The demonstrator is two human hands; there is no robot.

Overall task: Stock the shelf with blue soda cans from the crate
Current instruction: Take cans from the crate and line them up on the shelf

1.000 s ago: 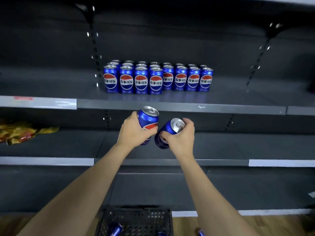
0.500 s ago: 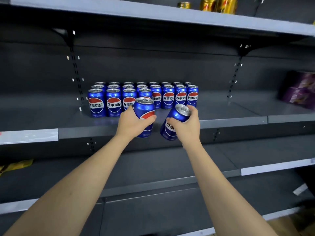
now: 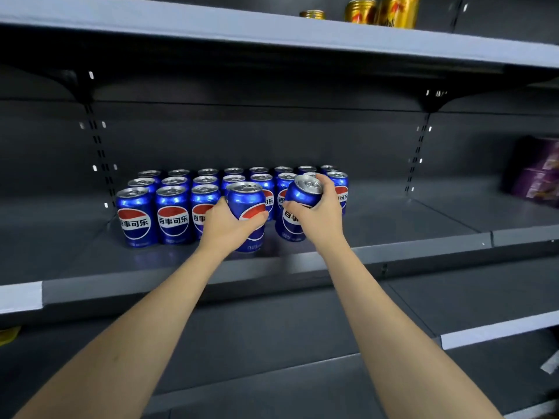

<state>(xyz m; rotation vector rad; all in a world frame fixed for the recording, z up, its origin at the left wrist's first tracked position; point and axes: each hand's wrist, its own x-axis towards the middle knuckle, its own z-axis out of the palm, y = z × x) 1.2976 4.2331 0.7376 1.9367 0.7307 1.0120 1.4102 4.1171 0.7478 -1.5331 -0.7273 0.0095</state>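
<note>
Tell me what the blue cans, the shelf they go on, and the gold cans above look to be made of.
Blue cans: likely thin metal, glossy printed walls, bare silvery tops with pull tabs.
Shelf: probably painted metal, matt dark grey, with a paler front edge and slotted uprights behind.
Gold cans: seemingly metal too, shiny gold finish; only partly in view.

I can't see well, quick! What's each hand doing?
Left hand: holding an upright blue can.
Right hand: holding a tilted blue can.
</note>
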